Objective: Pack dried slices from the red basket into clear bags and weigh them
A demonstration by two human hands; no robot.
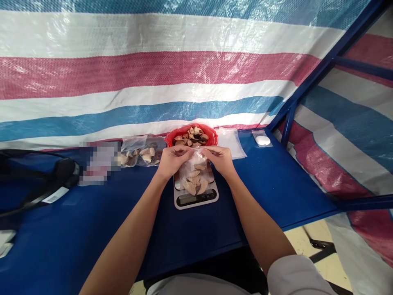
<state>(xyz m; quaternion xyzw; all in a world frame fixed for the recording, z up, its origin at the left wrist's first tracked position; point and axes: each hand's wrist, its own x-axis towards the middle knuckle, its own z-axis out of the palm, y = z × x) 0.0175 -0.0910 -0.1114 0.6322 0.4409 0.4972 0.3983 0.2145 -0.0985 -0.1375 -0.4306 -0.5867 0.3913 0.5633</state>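
Between my hands hangs a clear plastic zip bag [194,177] holding several pale, brownish dried slices. My left hand [175,160] pinches the bag's top edge on one side, and my right hand [219,159] pinches it on the other. Below the bag lies a white kitchen scale [196,203] with a dark display; whether the bag rests on it I cannot tell. Just beyond my fingers stands a red bowl-shaped container [211,133], lined or made with red plastic, full of similar slices.
Filled clear bags [139,155] lie left of the red container. Flat clear bags [235,143] lie to its right, with a small white case [263,140] farther over. A black strapped object [66,174] sits at the left of the blue table [264,192]. Striped sheeting [153,69] hangs behind.
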